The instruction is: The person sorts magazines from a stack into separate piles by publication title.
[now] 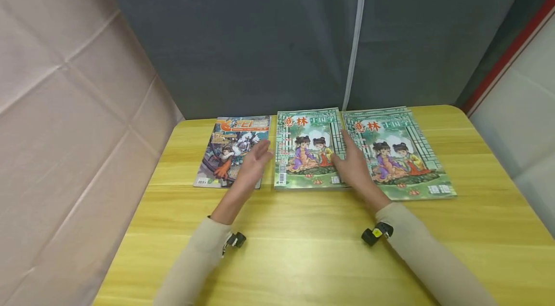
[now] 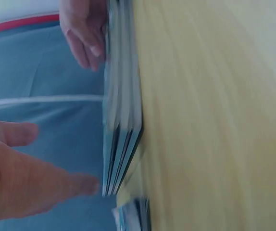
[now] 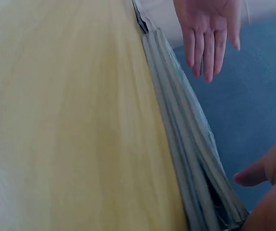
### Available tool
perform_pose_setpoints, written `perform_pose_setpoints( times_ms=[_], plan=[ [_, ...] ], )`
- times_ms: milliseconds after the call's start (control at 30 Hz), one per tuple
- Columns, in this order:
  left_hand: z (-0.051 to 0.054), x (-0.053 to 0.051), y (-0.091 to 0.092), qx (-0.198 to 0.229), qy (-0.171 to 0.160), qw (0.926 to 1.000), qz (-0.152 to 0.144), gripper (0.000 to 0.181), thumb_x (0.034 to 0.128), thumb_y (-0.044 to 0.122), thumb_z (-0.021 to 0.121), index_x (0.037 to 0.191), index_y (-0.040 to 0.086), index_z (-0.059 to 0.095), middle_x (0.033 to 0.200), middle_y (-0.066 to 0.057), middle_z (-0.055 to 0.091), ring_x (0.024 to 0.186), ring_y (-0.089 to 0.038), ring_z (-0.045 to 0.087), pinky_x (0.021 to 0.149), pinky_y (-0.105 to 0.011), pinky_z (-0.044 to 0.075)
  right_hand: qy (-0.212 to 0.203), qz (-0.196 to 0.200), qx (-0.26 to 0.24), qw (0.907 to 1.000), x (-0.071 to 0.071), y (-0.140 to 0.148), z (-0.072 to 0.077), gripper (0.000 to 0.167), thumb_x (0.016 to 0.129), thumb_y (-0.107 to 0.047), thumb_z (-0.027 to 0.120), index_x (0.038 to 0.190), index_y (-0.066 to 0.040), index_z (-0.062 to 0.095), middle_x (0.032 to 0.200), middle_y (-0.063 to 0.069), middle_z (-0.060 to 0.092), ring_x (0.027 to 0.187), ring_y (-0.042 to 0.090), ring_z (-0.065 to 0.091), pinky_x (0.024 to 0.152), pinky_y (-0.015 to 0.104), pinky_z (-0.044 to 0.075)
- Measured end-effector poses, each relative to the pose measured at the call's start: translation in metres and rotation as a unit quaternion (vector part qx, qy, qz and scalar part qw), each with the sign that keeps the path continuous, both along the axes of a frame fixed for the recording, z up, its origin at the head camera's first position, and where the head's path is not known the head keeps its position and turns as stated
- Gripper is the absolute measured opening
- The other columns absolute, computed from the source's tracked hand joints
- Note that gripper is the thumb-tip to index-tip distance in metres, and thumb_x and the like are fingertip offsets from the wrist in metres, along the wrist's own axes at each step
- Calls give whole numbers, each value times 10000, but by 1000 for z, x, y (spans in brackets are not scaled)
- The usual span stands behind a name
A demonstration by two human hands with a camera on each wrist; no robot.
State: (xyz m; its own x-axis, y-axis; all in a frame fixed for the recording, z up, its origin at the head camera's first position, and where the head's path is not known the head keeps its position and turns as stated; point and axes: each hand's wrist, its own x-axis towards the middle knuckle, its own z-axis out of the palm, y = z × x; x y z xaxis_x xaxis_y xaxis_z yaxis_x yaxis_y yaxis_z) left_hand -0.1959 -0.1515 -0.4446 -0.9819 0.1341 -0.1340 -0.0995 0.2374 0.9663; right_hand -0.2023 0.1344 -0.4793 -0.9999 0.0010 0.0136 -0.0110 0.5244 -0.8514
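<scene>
"How are you placed?"
"My left grip (image 1: 255, 159) is spread apart, just beside the middle stack (image 1: 309, 152); my right grip (image 1: 354, 164), fingers extended, is at its right edge."
"What can you read?"
"意林, on its cover and the right stack's (image 1: 401, 152). The left magazine's (image 1: 227, 152) orange title is blurred. Three top covers, one worktop (image 1: 303, 243)."

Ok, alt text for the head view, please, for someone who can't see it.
A person's open left grip and open right grip flank the middle stack of green 意林 magazines on a yellow wood-grain table. A matching stack lies to the right; an orange-titled magazine, to the left, is partly hidden by the left grip.
</scene>
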Motion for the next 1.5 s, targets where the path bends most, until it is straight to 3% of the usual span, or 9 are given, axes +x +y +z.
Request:
perform_pose_setpoints(
  times_ms=[67,100,367,567,767,1000,1133,1367,1500],
  plan=[
    [-7,0,9,60,-67,10000,24,790,1060,264,623,1683,52,187,1764,-119,245,1645,-309,225,1352,-477,216,-68,-39,-53,10000,0,1,-4,884,1007,-113,633,1709,-92,96,1757,212,202,1482,497,436,1278,623,325],
    [-9,0,13,33,-93,9999,44,831,1049,255,642,1687,43,156,1773,-125,211,1652,-315,196,1357,-477,191,-140,-62,-74,9999,0,0,-6,910,999,-113,640,1710,-99,72,1763,203,179,1580,486,282,1296,629,283],
    [-16,1,35,-213,-397,9987,241,929,1028,313,671,1689,8,93,1780,-185,123,1658,-361,126,1358,-529,142,-802,-93,-43,9967,-5,1,-14,1030,973,-222,710,1709,-95,1,1703,319,260,1521,563,335,1225,682,364],
    [-11,0,44,-27,-369,9989,278,933,1026,357,669,1687,10,109,1781,-178,123,1659,-354,124,1360,-526,137,-1157,37,-244,9930,-7,11,-7,995,1023,-254,672,1706,-93,-34,1767,238,119,1599,513,190,1289,671,252],
    [-4,-8,50,805,-321,9949,511,847,1042,102,616,1682,-13,73,1770,-194,163,1652,-324,191,1357,-436,212,-1369,83,-713,9880,-4,16,3,951,1046,-233,631,1706,-97,-40,1792,167,7,1642,456,78,1327,643,166],
    [-9,-20,56,1265,-377,9896,578,657,1019,-86,495,1637,-21,282,1670,-210,365,1544,-355,395,1300,-431,361,-1477,69,-1337,9799,-4,15,9,913,1056,-155,597,1707,-101,-42,1802,107,11,1665,373,66,1342,562,212],
    [-9,-17,62,1259,-193,9892,730,664,1005,-103,481,1635,1,298,1647,-201,370,1517,-356,400,1303,-467,350,-1469,134,-1517,9774,-6,19,12,891,1066,-141,576,1703,-82,-44,1800,117,-9,1667,363,49,1345,542,220],
    [2,-8,77,1182,194,9907,651,648,1010,-76,502,1628,31,342,1650,-164,408,1521,-326,419,1290,-447,374,-1665,216,-2037,9645,-6,38,22,826,1108,-175,522,1709,-130,-44,1801,60,-45,1675,308,-7,1366,531,142],
    [6,-3,84,1434,246,9868,716,618,1000,-91,506,1596,42,406,1650,-166,412,1530,-323,409,1287,-458,379,-1616,76,-2097,9643,-1,50,28,778,1122,-207,488,1709,-120,-14,1802,78,-10,1673,309,22,1363,524,164]
  ],
)
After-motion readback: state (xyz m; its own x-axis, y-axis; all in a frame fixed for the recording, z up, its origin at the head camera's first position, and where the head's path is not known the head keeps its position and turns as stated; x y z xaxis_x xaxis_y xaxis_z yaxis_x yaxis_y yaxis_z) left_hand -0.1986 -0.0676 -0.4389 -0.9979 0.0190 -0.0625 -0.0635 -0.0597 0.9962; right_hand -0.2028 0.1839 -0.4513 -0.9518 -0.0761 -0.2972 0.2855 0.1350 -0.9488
